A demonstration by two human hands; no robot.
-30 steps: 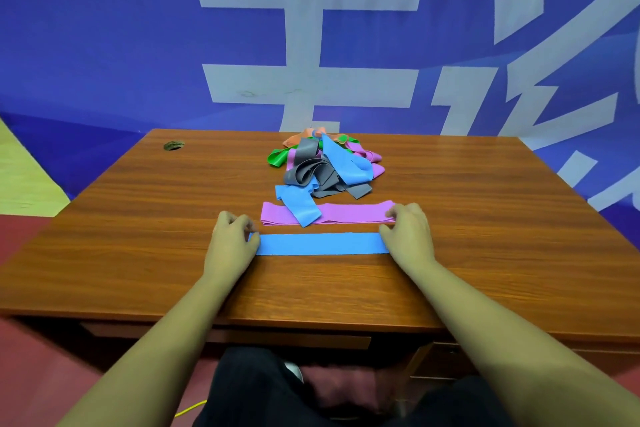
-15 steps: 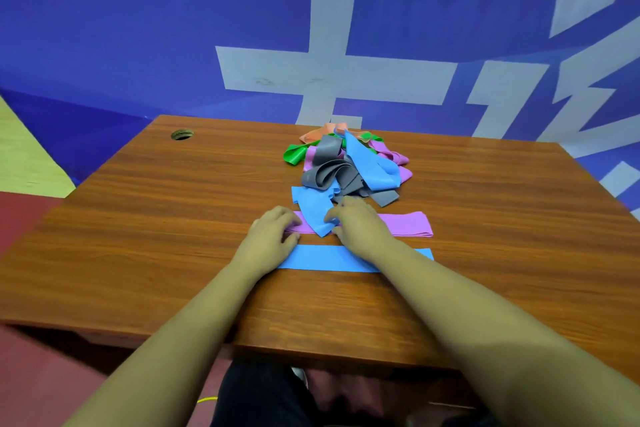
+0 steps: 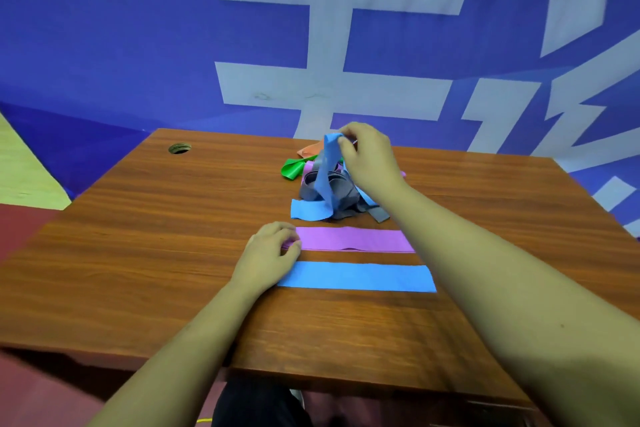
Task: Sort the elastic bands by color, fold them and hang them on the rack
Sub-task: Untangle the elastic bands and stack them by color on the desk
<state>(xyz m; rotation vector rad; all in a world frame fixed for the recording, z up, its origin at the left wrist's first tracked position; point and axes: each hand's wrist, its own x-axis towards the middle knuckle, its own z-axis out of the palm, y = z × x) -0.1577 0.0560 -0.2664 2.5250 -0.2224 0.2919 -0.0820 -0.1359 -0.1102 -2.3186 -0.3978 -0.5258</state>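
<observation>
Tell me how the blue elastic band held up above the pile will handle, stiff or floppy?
Probably floppy: the blue elastic band pinched by the right hand hangs limp, its tail trailing on the wooden table. Likely light, since a fingertip pinch holds it up. It may drag the grey bands it drapes over.

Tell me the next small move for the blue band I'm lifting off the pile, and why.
Probably draw the lifted blue band up clear of the grey bands, toward the flat blue band nearest you. The right hand pinches only its top end, its lower end rests against them, and its colour matches that flat band.
</observation>
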